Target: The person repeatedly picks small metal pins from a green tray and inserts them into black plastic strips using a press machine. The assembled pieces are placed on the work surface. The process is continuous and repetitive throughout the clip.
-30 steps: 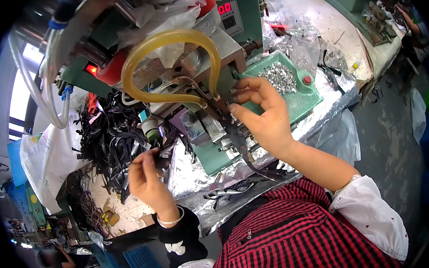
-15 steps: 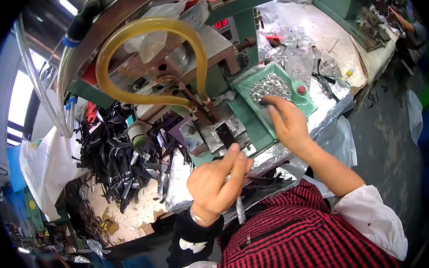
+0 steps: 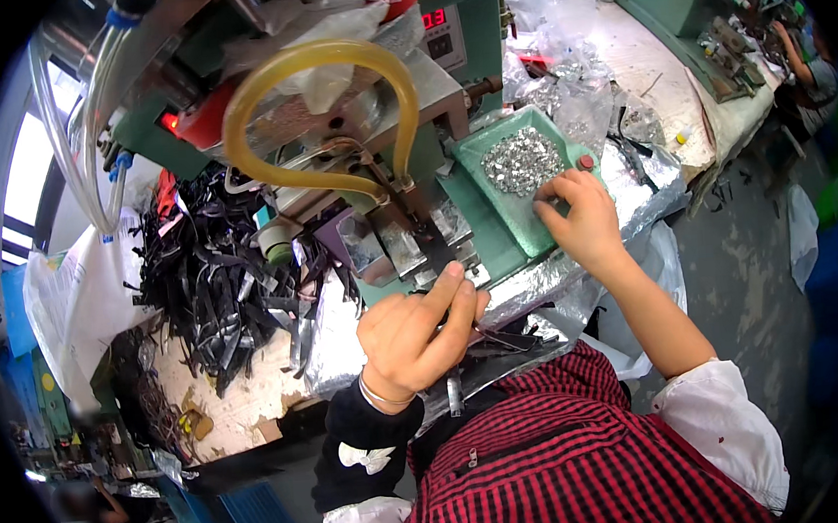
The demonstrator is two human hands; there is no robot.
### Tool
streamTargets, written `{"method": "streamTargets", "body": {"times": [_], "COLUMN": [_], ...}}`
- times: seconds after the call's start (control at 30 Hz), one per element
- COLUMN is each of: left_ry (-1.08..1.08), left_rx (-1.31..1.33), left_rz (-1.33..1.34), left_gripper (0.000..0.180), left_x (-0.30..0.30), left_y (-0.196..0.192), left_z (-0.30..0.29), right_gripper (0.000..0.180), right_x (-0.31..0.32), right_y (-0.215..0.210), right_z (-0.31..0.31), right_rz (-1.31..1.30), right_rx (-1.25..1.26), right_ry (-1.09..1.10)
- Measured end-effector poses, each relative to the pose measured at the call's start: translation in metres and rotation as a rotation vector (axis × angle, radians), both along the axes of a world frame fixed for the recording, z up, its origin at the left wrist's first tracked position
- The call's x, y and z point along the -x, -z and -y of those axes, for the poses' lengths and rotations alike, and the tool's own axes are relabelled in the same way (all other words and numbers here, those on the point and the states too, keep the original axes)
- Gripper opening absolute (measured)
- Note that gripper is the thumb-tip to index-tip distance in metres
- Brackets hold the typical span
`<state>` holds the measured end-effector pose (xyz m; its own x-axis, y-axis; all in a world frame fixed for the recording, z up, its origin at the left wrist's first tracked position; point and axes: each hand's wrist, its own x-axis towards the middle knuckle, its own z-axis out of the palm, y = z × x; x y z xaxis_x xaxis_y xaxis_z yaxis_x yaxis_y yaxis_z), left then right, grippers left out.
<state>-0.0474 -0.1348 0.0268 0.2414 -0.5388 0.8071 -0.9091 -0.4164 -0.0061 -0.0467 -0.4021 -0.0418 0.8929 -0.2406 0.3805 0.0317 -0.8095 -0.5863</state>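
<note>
My left hand [image 3: 415,338] is closed with thumb and fingers pinching a black strip [image 3: 435,248]. The strip's far end lies on the metal die block [image 3: 456,228] of a green press, below the narrow tool. A tail of the strip hangs out under the hand toward the apron. At the near right side of a green tray [image 3: 537,241], my right hand [image 3: 586,216] has its thumb and fingertips bent together. Whatever it pinches is too small to make out. A heap of small shiny metal pieces [image 3: 521,160] lies in the tray, just beyond these fingers.
A looped yellow hose [image 3: 235,129] arches over the die. Left of the press is a big pile of black strips [image 3: 211,276]. A red button [image 3: 584,162] sits by the tray's right edge. Clear plastic bags [image 3: 584,114] lie behind it. Foil [image 3: 556,281] covers the near table edge.
My right hand has drawn back from the metal pieces to the tray's right side, its fingers curling in. My left hand still pinches the strip at the die. The whole view has shifted slightly.
</note>
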Motion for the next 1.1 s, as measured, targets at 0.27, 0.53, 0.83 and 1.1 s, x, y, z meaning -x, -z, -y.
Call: {"method": "streamTargets", "body": {"times": [0.27, 0.53, 0.83, 1.1], "left_ry": [-0.119, -0.715, -0.839, -0.913], "left_rx": [0.023, 0.441, -0.518, -0.951], "left_rz": [-0.339, -0.207, -0.264, 0.003], "left_gripper": [0.040, 0.019, 0.019, 0.008], "left_x": [0.056, 0.069, -0.061, -0.101], "left_y": [-0.007, -0.055, 0.097, 0.021], "left_z": [-0.028, -0.134, -0.214, -0.261], "right_gripper": [0.011, 0.009, 0.011, 0.011], "right_x": [-0.022, -0.019, -0.015, -0.013], "right_y": [0.004, 0.014, 0.009, 0.005], "right_z": [-0.022, -0.007, 0.008, -0.005], "right_rz": [-0.005, 0.193, -0.014, 0.139], "right_rx": [0.222, 0.224, 0.015, 0.243], "right_ry": [0.077, 0.035, -0.025, -0.021]}}
